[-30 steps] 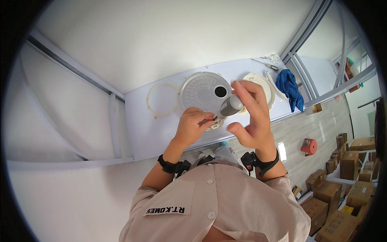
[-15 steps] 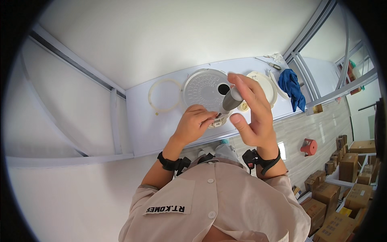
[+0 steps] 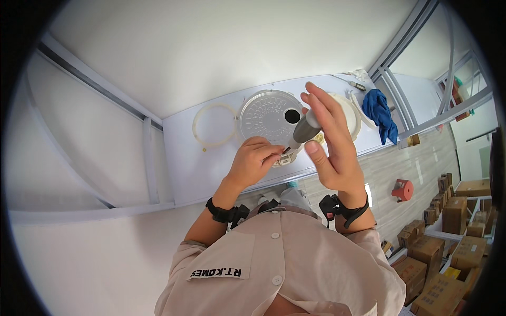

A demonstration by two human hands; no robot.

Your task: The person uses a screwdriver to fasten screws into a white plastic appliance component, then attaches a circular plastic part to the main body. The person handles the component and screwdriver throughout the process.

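Observation:
A screwdriver [image 3: 302, 131] with a thick grey handle stands tilted, its lower end at a cream plastic part [image 3: 285, 161] near the table's front edge. My left hand [image 3: 252, 160] pinches with thumb and forefinger at the screwdriver's lower end; the exact grip is partly hidden. Against the handle's top rests my right hand [image 3: 334, 147], fingers stretched out and thumb apart, not wrapped round it. Just beyond lies a large grey disc [image 3: 263, 117] with many small embossed marks and a dark round spot [image 3: 292, 116]. A small yellowish round part [image 3: 319, 138] shows behind the handle.
On the white table [image 3: 182, 168] lie a pale thin ring [image 3: 196, 124] at left, a cream round cover [image 3: 352, 118], a blue cloth [image 3: 380, 113] and another screwdriver [image 3: 356, 85] at right. Beyond the table are a red stool [image 3: 402, 190] and several cardboard boxes [image 3: 426, 253].
My right hand has shifted slightly and its fingers have straightened upward along the screwdriver's handle. The left hand stays in place.

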